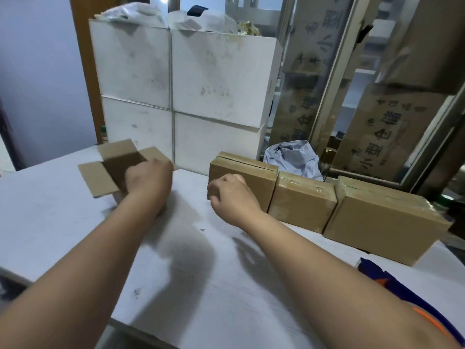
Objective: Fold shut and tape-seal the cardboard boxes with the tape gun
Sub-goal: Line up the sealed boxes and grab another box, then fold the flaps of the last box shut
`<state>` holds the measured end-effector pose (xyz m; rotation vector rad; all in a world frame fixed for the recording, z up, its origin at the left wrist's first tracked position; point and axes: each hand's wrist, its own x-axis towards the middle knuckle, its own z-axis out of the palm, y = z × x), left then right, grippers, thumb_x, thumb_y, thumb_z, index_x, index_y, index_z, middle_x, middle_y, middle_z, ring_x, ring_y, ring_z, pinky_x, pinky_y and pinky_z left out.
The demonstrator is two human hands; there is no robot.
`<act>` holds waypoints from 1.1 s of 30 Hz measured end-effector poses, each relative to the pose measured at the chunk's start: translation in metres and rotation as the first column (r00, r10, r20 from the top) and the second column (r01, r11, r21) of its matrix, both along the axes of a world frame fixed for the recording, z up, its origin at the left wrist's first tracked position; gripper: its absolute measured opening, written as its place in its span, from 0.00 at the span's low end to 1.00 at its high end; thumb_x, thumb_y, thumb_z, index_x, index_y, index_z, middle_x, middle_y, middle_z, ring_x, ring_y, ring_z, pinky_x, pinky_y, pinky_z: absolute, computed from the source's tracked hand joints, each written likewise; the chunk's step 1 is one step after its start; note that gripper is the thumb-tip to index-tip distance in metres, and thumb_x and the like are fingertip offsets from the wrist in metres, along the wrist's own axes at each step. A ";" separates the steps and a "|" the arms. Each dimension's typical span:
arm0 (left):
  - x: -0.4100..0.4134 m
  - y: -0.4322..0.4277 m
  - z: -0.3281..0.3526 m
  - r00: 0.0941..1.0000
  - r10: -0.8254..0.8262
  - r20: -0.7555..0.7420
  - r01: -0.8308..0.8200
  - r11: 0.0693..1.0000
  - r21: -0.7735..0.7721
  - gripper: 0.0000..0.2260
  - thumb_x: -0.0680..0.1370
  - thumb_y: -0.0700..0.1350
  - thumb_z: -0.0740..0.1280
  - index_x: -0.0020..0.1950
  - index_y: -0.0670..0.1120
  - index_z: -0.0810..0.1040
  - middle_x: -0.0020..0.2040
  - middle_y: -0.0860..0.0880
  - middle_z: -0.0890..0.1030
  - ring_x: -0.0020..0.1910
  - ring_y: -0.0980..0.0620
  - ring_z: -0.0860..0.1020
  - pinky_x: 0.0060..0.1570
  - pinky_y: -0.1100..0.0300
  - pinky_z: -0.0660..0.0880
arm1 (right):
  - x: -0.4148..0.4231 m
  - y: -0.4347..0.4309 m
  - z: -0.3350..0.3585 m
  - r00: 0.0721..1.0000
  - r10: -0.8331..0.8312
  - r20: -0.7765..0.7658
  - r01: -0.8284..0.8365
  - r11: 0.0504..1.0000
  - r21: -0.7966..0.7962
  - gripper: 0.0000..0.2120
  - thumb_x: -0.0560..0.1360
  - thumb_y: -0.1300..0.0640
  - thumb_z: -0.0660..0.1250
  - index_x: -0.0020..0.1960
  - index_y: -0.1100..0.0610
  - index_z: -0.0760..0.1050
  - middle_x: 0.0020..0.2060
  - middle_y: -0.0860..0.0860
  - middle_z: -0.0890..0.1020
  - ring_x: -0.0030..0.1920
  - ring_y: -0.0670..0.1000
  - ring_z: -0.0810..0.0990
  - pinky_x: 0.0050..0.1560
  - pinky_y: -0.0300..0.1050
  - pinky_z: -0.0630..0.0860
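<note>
Left grip [148,181]: a bare hand, fingers curled over the right wall of the open box, grasping it.
Right grip [232,195]: a bare hand, fingers curled round the near left corner of the left taped box, thumb at its top edge, grasping it.
Open box [118,167]: far left on the desk, flaps spread outward.
Left taped box [254,172]: right of centre, first in a touching row with the middle taped box [302,201] and the right taped box [382,222].
Desk [63,222]: white.
White cartons [176,84]: stacked at the far edge.
</note>
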<state>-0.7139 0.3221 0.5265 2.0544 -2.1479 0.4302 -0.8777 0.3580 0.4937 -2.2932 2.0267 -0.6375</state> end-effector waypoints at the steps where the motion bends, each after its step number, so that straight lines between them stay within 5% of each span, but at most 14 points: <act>1: -0.013 0.007 0.002 0.999 -0.044 -0.001 0.044 0.999 0.010 0.12 0.77 0.35 0.59 0.59 0.43 0.75 0.55 0.43 0.78 0.54 0.42 0.78 0.41 0.56 0.69 | -0.002 0.003 0.001 1.000 -0.004 0.029 0.004 1.000 0.023 0.17 0.77 0.56 0.59 0.64 0.51 0.72 0.60 0.50 0.73 0.66 0.52 0.64 0.59 0.46 0.68; 4: -0.052 0.030 0.007 0.985 -0.170 -0.034 0.172 0.984 0.051 0.15 0.78 0.36 0.58 0.63 0.44 0.73 0.59 0.43 0.75 0.59 0.42 0.75 0.45 0.55 0.69 | -0.012 0.014 0.002 0.960 -0.032 0.277 0.012 0.997 0.071 0.17 0.77 0.58 0.60 0.64 0.51 0.73 0.59 0.51 0.78 0.62 0.53 0.72 0.59 0.44 0.70; 8: -0.094 0.061 0.015 0.939 -0.292 -0.181 0.320 0.935 0.150 0.15 0.79 0.36 0.57 0.65 0.41 0.72 0.62 0.40 0.72 0.61 0.40 0.73 0.53 0.51 0.72 | -0.029 0.031 0.004 0.791 -0.132 0.597 0.077 0.990 0.117 0.13 0.78 0.54 0.59 0.60 0.52 0.77 0.53 0.49 0.82 0.53 0.51 0.78 0.54 0.44 0.72; 12: -0.126 0.086 0.020 0.874 -0.389 -0.291 0.446 0.881 0.160 0.15 0.78 0.36 0.58 0.65 0.41 0.69 0.60 0.39 0.75 0.58 0.41 0.75 0.47 0.54 0.70 | -0.051 0.053 0.008 0.475 -0.244 0.845 0.033 0.965 0.259 0.12 0.77 0.61 0.54 0.48 0.54 0.77 0.38 0.53 0.77 0.35 0.52 0.73 0.39 0.43 0.69; 16: -0.147 0.110 0.027 0.711 -0.485 -0.508 0.668 0.692 0.275 0.30 0.78 0.43 0.63 0.77 0.48 0.53 0.65 0.41 0.74 0.61 0.43 0.73 0.53 0.57 0.69 | -0.082 0.076 0.019 0.221 -0.418 0.881 0.115 0.909 0.402 0.11 0.79 0.57 0.56 0.45 0.55 0.76 0.38 0.51 0.79 0.37 0.50 0.76 0.45 0.45 0.77; 20: -0.160 0.125 0.030 0.560 -0.529 -0.637 0.779 0.599 0.187 0.20 0.79 0.49 0.64 0.70 0.50 0.68 0.63 0.48 0.77 0.62 0.49 0.74 0.63 0.54 0.69 | -0.118 0.097 0.023 0.211 -0.453 0.866 0.219 0.886 0.409 0.16 0.80 0.48 0.58 0.44 0.57 0.77 0.35 0.51 0.78 0.36 0.51 0.75 0.35 0.41 0.73; 24: -0.167 0.122 0.029 0.655 -0.511 -0.557 0.648 0.759 0.066 0.16 0.79 0.53 0.62 0.66 0.51 0.74 0.61 0.49 0.78 0.60 0.48 0.75 0.61 0.51 0.72 | -0.146 0.114 0.016 0.176 -0.448 0.876 0.229 0.884 0.407 0.26 0.80 0.41 0.55 0.39 0.57 0.81 0.42 0.56 0.81 0.49 0.57 0.78 0.56 0.51 0.75; 27: -0.155 0.114 0.019 0.728 -0.408 -0.551 0.446 0.892 -0.073 0.14 0.79 0.52 0.62 0.63 0.52 0.75 0.61 0.48 0.76 0.61 0.45 0.73 0.59 0.49 0.72 | -0.159 0.121 0.011 0.130 -0.467 0.875 0.284 0.863 0.418 0.26 0.80 0.42 0.54 0.38 0.56 0.81 0.43 0.56 0.79 0.45 0.56 0.76 0.51 0.49 0.76; 30: -0.136 0.106 -0.002 0.588 -0.317 -0.744 0.251 0.946 -0.205 0.15 0.78 0.49 0.62 0.64 0.50 0.74 0.64 0.45 0.73 0.64 0.44 0.70 0.59 0.50 0.70 | -0.166 0.126 0.010 0.057 -0.407 0.912 0.386 0.851 0.355 0.21 0.81 0.44 0.55 0.42 0.57 0.78 0.38 0.52 0.79 0.35 0.50 0.74 0.34 0.41 0.71; 33: -0.125 0.107 -0.023 0.341 -0.201 -0.918 0.082 0.979 -0.184 0.15 0.77 0.47 0.63 0.64 0.49 0.74 0.64 0.44 0.69 0.65 0.44 0.65 0.58 0.54 0.67 | -0.171 0.129 0.009 0.139 -0.346 0.928 0.549 0.807 0.218 0.17 0.81 0.48 0.55 0.44 0.57 0.75 0.34 0.50 0.75 0.33 0.48 0.72 0.32 0.41 0.67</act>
